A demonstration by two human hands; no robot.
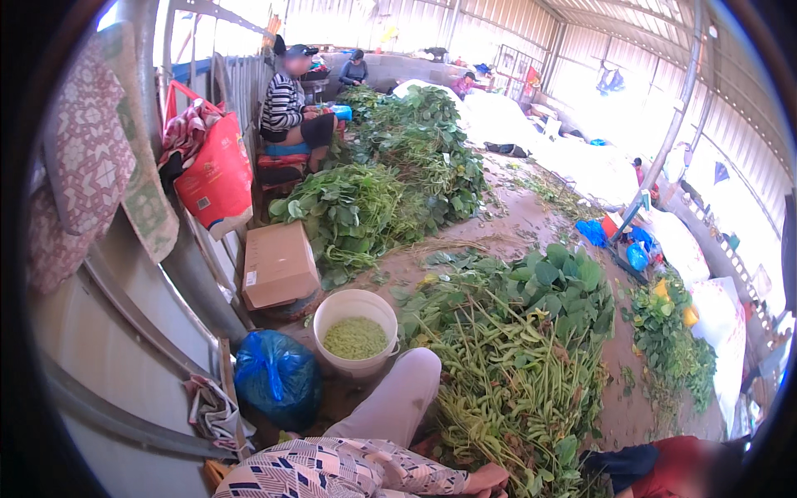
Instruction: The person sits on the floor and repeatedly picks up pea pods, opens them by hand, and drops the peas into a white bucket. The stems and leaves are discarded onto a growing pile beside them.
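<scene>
My left hand is at the bottom edge, reaching from a patterned sleeve, beside the lower end of a large heap of green soybean plants with pods. Its fingers are bent and partly cut off by the frame; what they hold cannot be made out. My right hand is out of view. A white plastic bucket with shelled green beans stands left of the heap, beyond my bent knee. A tied blue plastic bag lies left of the bucket.
A cardboard box stands behind the bucket, near a second plant heap. A red bag hangs on the left wall. A seated person in stripes is beyond; a person in red is close at lower right. A metal post leans right.
</scene>
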